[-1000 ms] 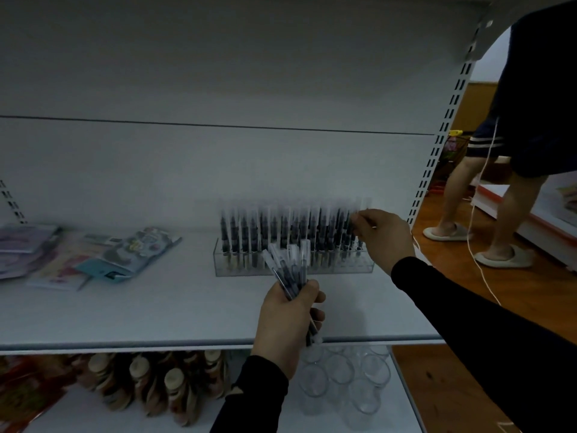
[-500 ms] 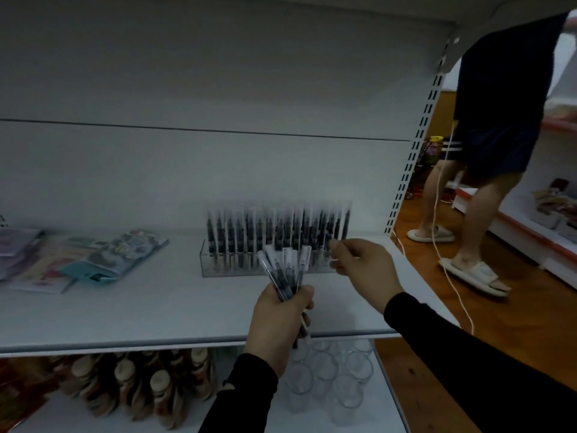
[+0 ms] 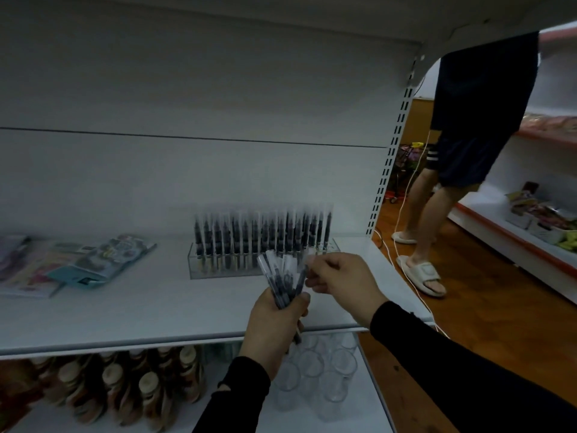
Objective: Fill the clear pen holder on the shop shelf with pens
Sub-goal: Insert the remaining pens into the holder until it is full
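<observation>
The clear pen holder [image 3: 199, 270] stands on the white shelf [image 3: 156, 310], packed with several upright dark pens [image 3: 262, 232]. My left hand [image 3: 274, 326] grips a fanned bunch of pens [image 3: 282, 278] in front of the holder. My right hand [image 3: 340, 279] is just to the right of that bunch, with its thumb and fingertips pinching the top of one pen in it. The image is blurred, so the exact pen is hard to make out.
Packaged stationery [image 3: 103, 260] lies at the shelf's left. Below are bottles [image 3: 146, 389] and clear glasses [image 3: 315, 379]. A slotted upright [image 3: 390, 157] ends the shelf at the right. Another person [image 3: 468, 135] stands on the wooden floor by a white cable [image 3: 402, 207].
My right hand has drawn back from the right end of the holder and come to the bunch in my left hand. The view has shifted right.
</observation>
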